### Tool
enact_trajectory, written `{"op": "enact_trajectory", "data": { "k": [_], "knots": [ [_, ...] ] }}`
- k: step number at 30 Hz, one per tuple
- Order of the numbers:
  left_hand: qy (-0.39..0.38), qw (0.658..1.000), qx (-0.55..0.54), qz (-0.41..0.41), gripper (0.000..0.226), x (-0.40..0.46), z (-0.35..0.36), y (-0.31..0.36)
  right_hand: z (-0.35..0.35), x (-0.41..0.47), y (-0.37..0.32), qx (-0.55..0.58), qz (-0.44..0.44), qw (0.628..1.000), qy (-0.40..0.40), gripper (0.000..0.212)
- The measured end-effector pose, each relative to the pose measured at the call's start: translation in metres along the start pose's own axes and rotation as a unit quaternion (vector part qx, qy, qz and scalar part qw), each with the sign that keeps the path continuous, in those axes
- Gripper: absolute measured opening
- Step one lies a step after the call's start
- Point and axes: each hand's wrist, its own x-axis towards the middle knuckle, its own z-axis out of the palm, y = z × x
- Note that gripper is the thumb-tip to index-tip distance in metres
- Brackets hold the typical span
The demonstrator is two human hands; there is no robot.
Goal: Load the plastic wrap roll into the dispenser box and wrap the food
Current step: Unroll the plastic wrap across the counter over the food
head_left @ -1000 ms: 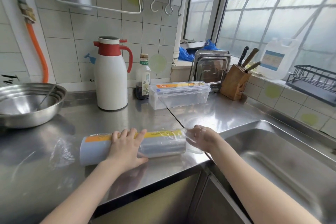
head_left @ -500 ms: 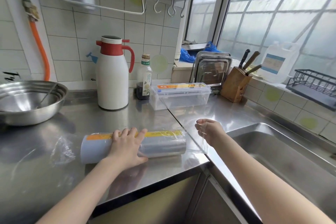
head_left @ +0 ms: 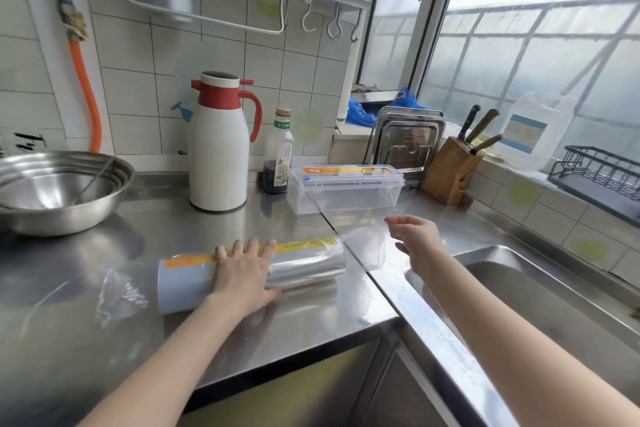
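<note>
Honestly, my left hand [head_left: 242, 274] presses flat on the plastic wrap roll [head_left: 252, 270] lying on the counter [head_left: 104, 340]; my right hand [head_left: 417, 239] pinches clear film [head_left: 367, 246], which may cling or tear if tugged

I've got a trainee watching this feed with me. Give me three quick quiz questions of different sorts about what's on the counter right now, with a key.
1. True or false: the plastic wrap roll already sits inside the dispenser box.
2. Multiple choice: the left hand is A) lifting the thermos, B) resting on top of the roll, C) in the sink.
3. Fill in: the right hand pinches a loose piece of clear ____ beside the roll's right end.

Key
1. False: the roll lies on the counter, in front of the box.
2. B.
3. Film, as far as the picture shows; it is transparent and faint.
</note>
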Motion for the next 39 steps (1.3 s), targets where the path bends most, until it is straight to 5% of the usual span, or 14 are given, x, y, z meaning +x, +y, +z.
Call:
{"op": "enact_trajectory", "data": {
  "k": [9,14,18,22,28,32,39],
  "knots": [
    [-0.034,0.999,-0.018,0.005,0.093,0.034,0.005,-0.023,0.048,-0.002,-0.006,-0.061,-0.029,0.993,-0.096,0.027],
    [-0.024,0.999,-0.016,0.023,0.091,0.051,0.017,-0.043,0.079,0.009,-0.005,-0.114,-0.112,0.987,-0.032,0.041],
    [0.004,0.999,-0.009,0.04,0.089,0.062,0.025,-0.061,0.101,0.02,-0.009,-0.277,-0.205,0.938,-0.032,0.039],
    [0.02,0.999,0.001,0.045,0.086,0.072,0.033,-0.073,0.124,0.029,-0.007,-0.392,-0.2,0.893,-0.094,0.036],
    [0.034,0.996,0.024,0.081,0.085,0.085,0.039,-0.089,0.141,0.039,0.007,-0.432,-0.197,0.864,-0.166,0.035],
    [0.024,0.996,0.031,0.078,0.085,0.089,0.044,-0.09,0.145,0.047,0.014,-0.469,-0.187,0.822,-0.264,0.06],
    [-0.025,0.998,0.016,0.062,0.092,0.082,0.038,-0.081,0.151,0.046,0.007,-0.529,-0.178,0.777,-0.29,0.064]
  ]
}}
